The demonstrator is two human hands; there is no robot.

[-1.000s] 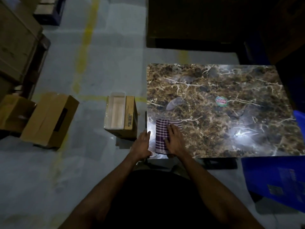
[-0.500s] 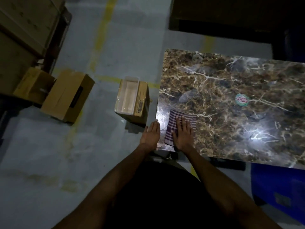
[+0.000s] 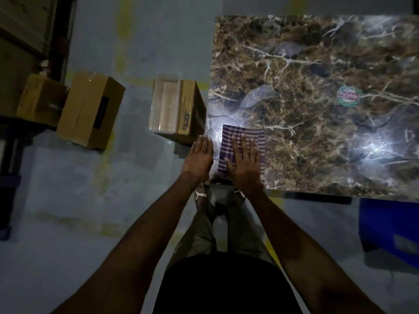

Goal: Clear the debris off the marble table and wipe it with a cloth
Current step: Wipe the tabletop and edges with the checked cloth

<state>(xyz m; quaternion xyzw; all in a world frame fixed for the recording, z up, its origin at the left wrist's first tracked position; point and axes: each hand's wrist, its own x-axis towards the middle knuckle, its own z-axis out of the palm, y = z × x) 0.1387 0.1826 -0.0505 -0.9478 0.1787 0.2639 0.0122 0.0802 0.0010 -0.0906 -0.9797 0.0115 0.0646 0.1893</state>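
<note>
A brown marble table (image 3: 317, 64) with white veins fills the upper right. A folded purple-and-white striped cloth (image 3: 259, 138) lies on its near left corner. My right hand (image 3: 243, 165) presses flat on the cloth with straight fingers. Beside it, my left hand (image 3: 199, 156) rests flat on the table's left edge, fingers together. A round green-and-red sticker (image 3: 348, 99) sits on the marble further right.
An open cardboard box (image 3: 179, 109) with a pale insert stands on the floor against the table's left side. Two more cardboard boxes (image 3: 90, 114) lie further left by wooden crates (image 3: 22, 23). A blue bin (image 3: 390, 232) stands at the lower right.
The camera has come closer and shifted left, so the table sits further right. Both hands stay flat at the table's near left corner, the left one slightly further forward along the edge.
</note>
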